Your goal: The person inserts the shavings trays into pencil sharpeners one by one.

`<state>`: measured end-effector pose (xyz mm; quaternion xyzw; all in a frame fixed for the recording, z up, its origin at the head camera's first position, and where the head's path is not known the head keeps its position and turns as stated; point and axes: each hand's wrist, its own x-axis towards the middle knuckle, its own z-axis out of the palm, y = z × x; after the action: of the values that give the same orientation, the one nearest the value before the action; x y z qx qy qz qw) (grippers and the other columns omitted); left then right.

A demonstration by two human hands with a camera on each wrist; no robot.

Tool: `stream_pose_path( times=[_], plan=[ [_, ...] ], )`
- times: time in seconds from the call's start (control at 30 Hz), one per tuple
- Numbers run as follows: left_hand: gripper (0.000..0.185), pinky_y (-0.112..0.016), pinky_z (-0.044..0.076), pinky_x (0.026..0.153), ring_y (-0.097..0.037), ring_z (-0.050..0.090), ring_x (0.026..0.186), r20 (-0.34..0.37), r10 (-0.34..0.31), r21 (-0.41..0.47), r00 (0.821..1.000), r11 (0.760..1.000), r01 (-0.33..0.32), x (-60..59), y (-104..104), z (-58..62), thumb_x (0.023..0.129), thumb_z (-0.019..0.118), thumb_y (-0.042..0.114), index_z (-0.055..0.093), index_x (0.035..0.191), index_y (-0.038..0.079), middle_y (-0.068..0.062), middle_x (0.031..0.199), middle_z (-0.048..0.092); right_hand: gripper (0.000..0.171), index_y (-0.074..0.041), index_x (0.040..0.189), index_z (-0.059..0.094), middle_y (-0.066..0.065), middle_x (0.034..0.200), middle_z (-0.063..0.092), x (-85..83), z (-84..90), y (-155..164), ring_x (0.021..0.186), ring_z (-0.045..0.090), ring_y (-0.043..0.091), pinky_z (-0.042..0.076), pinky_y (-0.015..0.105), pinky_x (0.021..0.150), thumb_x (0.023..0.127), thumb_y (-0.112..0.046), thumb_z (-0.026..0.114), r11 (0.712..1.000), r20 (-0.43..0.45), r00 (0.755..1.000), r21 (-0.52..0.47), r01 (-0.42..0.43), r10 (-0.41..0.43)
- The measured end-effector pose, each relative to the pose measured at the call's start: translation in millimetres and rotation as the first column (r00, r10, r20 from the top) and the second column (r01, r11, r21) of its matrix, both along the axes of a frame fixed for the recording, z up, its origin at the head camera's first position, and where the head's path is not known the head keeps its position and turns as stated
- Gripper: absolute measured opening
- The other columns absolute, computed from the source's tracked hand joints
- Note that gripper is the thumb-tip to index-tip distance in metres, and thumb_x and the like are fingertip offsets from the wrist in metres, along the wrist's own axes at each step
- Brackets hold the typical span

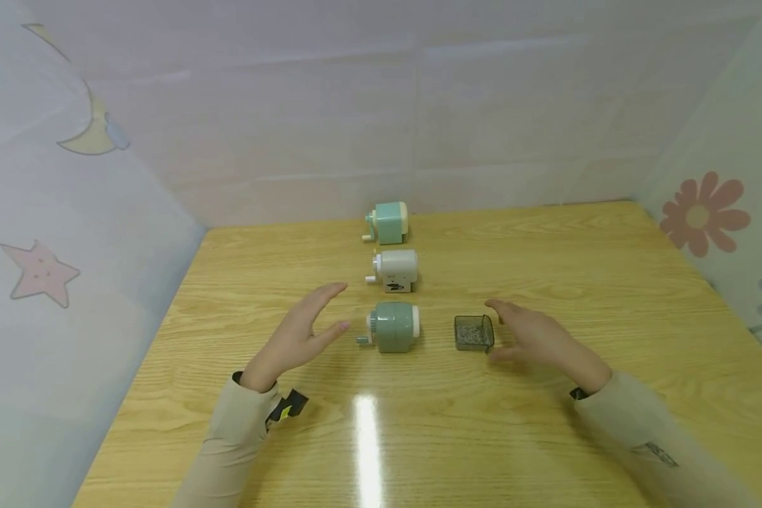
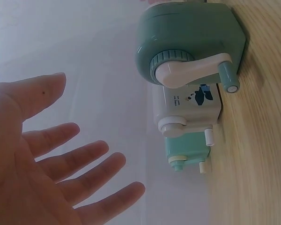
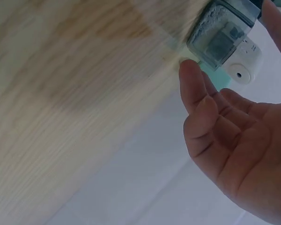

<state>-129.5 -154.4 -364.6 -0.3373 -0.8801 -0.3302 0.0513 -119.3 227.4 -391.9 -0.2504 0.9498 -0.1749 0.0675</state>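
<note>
wood table, pale walls | left hand spread, empty, beside green sharpener | right hand loose, empty, at shavings tray | risk: careless nudge tips tray, spills shavings

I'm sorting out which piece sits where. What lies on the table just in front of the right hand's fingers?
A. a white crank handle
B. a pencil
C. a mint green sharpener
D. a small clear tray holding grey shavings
D: the small clear tray with grey shavings sits by the right hand, beside the dark green sharpener.
</note>
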Motion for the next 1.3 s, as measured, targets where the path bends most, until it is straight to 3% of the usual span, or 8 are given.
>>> stream_pose_path(
  times=[0.07, 0.17, 0.3, 0.53, 0.7, 0.97, 1.3],
  plan=[
    [0.058, -0.046, 0.030, 0.103, -0.029, 0.035, 0.127, 0.003, 0.004, -0.001, 1.000, 1.000, -0.004, 0.3, -1, -0.8, 0.089, 0.060, 0.020, 0.035, 0.137, 0.000, -0.015, 0.139, 0.039, 0.087, 0.008, 0.132, 0.033, 0.030, 0.113, 0.055, -1.6, -0.2, -3, 0.079, 0.062, 0.029, 0.051, 0.044, 0.069, 0.071, -0.035, 0.077, 1.000, 0.015, 1.000, 0.018, -0.012, 0.012],
    [0.057, -0.046, 0.030, 0.103, -0.029, 0.035, 0.127, 0.006, 0.003, -0.005, 1.000, 1.000, -0.003, 0.6, -1, -1.4, 0.090, 0.060, 0.020, 0.035, 0.137, 0.000, -0.015, 0.138, 0.039, 0.087, 0.009, 0.131, 0.031, 0.018, 0.092, 0.062, -5.1, -1.3, -6, 0.062, 0.057, 0.016, 0.049, 0.034, 0.057, 0.071, -0.035, 0.077, 0.999, 0.050, 0.999, 0.030, -0.023, 0.022],
    [0.056, -0.046, 0.031, 0.102, -0.030, 0.036, 0.126, -0.003, -0.012, -0.013, 1.000, 1.000, 0.012, 2.0, 2, -2.1, 0.089, 0.060, 0.019, 0.036, 0.136, -0.001, -0.016, 0.137, 0.040, 0.086, 0.009, 0.131, 0.031, 0.000, 0.069, 0.054, -8.9, -4.2, -10, 0.051, 0.044, 0.009, 0.037, 0.027, 0.046, 0.072, -0.035, 0.076, 0.999, 0.103, 0.995, 0.034, -0.020, 0.016],
    [0.048, -0.043, 0.036, 0.099, -0.028, 0.043, 0.121, -0.060, -0.058, -0.013, 0.997, 0.998, 0.057, 5.7, 14, -9.5, 0.089, 0.061, 0.016, 0.044, 0.130, -0.002, -0.015, 0.130, 0.048, 0.079, 0.010, 0.126, 0.036, 0.006, 0.080, 0.060, -11.3, -8.5, -13, 0.058, 0.048, 0.009, 0.039, 0.027, 0.050, 0.073, -0.035, 0.075, 0.999, 0.087, 0.996, 0.032, -0.028, 0.025],
    [0.045, -0.040, 0.039, 0.097, -0.025, 0.047, 0.117, -0.101, -0.064, -0.031, 0.993, 0.998, 0.061, 3.2, 23, -16.1, 0.087, 0.063, 0.013, 0.047, 0.127, 0.002, -0.011, 0.125, 0.051, 0.073, 0.009, 0.124, 0.038, 0.002, 0.074, 0.057, -10.9, -9.1, -13, 0.054, 0.044, 0.009, 0.035, 0.025, 0.047, 0.075, -0.030, 0.075, 0.999, 0.073, 0.997, 0.039, -0.025, 0.022],
    [0.043, -0.038, 0.042, 0.095, -0.023, 0.048, 0.114, -0.094, -0.075, -0.083, 0.993, 0.994, 0.067, -7.9, 31, -26.3, 0.088, 0.061, 0.018, 0.048, 0.127, 0.004, -0.009, 0.124, 0.050, 0.066, 0.008, 0.119, 0.042, 0.008, 0.080, 0.061, -11.5, -11.4, -12, 0.060, 0.051, 0.011, 0.042, 0.027, 0.050, 0.074, -0.025, 0.076, 0.999, 0.047, 0.999, 0.035, -0.021, 0.019],
    [0.043, -0.037, 0.043, 0.092, -0.022, 0.050, 0.112, -0.049, -0.093, -0.059, 0.994, 0.994, 0.090, -14.9, 37, -33.2, 0.089, 0.060, 0.017, 0.047, 0.127, 0.005, -0.009, 0.124, 0.049, 0.065, 0.008, 0.118, 0.042, 0.010, 0.082, 0.062, -11.7, -12.3, -11, 0.062, 0.054, 0.010, 0.044, 0.027, 0.051, 0.074, -0.025, 0.076, 1.000, 0.043, 0.999, 0.001, -0.023, 0.023]
  ],
)
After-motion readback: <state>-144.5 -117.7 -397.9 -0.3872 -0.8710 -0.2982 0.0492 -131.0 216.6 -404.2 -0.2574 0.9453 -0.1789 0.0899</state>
